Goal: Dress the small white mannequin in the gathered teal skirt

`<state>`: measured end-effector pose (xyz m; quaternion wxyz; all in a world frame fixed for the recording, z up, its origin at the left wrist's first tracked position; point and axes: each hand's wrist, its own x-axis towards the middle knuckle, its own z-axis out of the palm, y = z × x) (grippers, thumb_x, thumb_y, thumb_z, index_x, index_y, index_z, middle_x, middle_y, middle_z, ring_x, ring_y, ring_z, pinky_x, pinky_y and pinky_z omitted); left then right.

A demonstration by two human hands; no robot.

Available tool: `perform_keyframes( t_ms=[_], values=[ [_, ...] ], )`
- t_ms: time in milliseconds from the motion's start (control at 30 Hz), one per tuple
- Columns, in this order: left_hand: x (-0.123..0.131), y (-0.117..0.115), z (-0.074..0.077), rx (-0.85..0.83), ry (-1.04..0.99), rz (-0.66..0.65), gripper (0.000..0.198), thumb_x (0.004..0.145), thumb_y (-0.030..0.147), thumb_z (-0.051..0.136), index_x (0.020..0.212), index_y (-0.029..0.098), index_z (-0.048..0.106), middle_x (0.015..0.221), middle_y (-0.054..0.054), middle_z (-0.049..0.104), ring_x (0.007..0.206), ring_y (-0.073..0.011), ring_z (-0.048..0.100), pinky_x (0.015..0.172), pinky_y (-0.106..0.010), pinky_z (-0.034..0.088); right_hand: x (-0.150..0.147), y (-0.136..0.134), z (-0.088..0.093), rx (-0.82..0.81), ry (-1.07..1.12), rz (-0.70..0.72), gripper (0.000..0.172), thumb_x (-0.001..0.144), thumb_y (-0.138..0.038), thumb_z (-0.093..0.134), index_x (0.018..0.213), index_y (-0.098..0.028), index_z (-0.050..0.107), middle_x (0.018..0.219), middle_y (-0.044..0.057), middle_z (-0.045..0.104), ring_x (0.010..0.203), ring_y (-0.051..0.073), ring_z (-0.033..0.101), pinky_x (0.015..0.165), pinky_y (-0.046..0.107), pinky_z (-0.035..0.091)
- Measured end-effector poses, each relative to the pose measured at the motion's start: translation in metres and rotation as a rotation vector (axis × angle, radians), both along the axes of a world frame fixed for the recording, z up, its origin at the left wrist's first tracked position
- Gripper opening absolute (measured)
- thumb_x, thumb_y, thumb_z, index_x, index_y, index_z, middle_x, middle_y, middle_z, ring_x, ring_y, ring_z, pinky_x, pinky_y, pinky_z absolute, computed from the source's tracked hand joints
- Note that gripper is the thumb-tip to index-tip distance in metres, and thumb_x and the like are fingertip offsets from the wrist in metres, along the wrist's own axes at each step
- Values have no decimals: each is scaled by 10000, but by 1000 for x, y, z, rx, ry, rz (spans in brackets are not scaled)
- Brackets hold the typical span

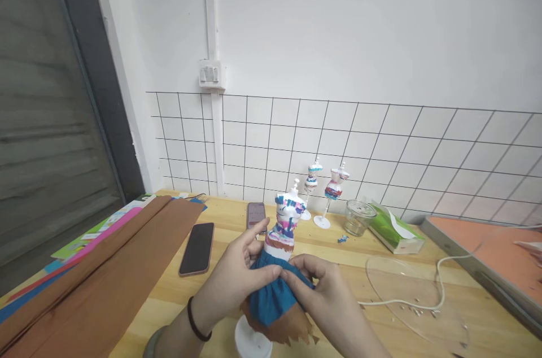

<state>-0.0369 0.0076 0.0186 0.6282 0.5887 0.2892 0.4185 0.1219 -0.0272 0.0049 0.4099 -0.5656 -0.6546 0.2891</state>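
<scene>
A small white mannequin (289,217) wrapped in coloured strips stands on a white round base (252,342) at the table's near edge. A blue pleated paper skirt (267,297) sits at its waist over a brown fringed layer (292,328). My left hand (237,279) pinches the top of the blue skirt, with a black band on its wrist. From the right, my right hand (324,284) also pinches the skirt's top edge. The fingertips of both hands meet at the mannequin's waist.
Brown paper sheets (105,279) over coloured sheets lie at left. Two phones (197,248) (256,215) rest on the wooden table. Behind stand two small dressed mannequins (311,183) (334,188), a glass cup (358,217), a green tissue pack (393,229). A clear disc (406,296), a white cable (440,282) and an orange tray (495,256) are at right.
</scene>
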Motion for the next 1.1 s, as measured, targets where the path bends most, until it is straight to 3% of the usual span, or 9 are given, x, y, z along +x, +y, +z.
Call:
perform_keyframes(
  t_ms=[333, 433, 533, 667, 867, 1100],
  values=[
    [5, -3, 1, -11, -23, 47, 873, 702, 166, 658, 1408, 117, 146, 1060, -133, 669, 967, -217, 596, 820, -307, 440, 1, -1, -5, 0, -128, -163, 311, 731, -408, 575, 527, -187, 496, 472, -42, 440, 467, 108, 402, 454, 221, 296],
    [5, -3, 2, -9, -18, 83, 896, 697, 162, 657, 1413, 120, 120, 1087, -135, 661, 992, -220, 594, 840, -311, 441, 0, -5, -1, 52, -127, -110, 264, 760, -387, 561, 593, -183, 561, 505, -29, 496, 494, 121, 446, 472, 224, 336],
    [6, -4, 2, 22, -24, 92, 891, 707, 145, 646, 1416, 131, 108, 1115, -126, 652, 1041, -209, 579, 902, -306, 417, 0, -9, 5, 140, -104, 31, 201, 812, -318, 516, 713, -191, 636, 648, 8, 606, 622, 148, 547, 589, 240, 421],
    [6, -4, 2, 50, -55, 78, 903, 715, 141, 646, 1421, 157, 83, 1147, -122, 636, 1047, -205, 578, 926, -315, 410, 1, -10, 9, 203, -99, 128, 205, 847, -277, 463, 807, -203, 650, 761, 41, 638, 722, 171, 587, 670, 269, 454],
    [6, -4, 0, 42, -72, 73, 916, 714, 140, 653, 1423, 176, 73, 1163, -131, 624, 1036, -214, 579, 897, -316, 425, 2, -8, 6, 141, 2, 55, 174, 817, -296, 534, 791, -192, 671, 771, 54, 678, 710, 183, 610, 646, 274, 495],
    [6, -3, -1, 45, -71, 59, 925, 711, 149, 660, 1423, 179, 72, 1151, -126, 627, 1028, -218, 582, 888, -318, 428, 3, -4, -2, 75, 79, -33, 210, 781, -367, 575, 717, -180, 646, 635, 26, 640, 586, 153, 582, 516, 222, 478]
  ],
)
